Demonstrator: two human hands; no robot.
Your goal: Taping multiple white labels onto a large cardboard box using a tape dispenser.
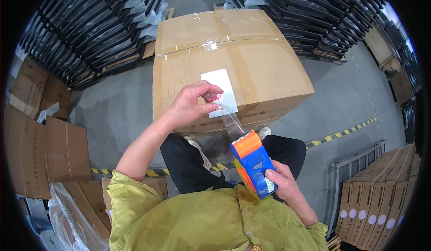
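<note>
Left hand [188, 106] pinches clear tape strip [232, 124] w/ tight grip at frame centre; right hand [280, 183] grips blue-orange plastic tape dispenser [252, 160]. Step in hand: pulling tape; next needs pressing it onto big brown cardboard box [265, 67].

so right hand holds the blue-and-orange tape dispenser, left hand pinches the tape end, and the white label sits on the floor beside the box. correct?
Not quite. The head view shows the white label stuck on the cardboard box, not on the floor. The rest holds: the right hand holds the tape dispenser, and the left hand pinches the tape end.

Blue-and-orange tape dispenser [252, 163] — tilted, clear tape strip [232, 122] (taut) out toward the taped cardboard box [229, 58].
</note>
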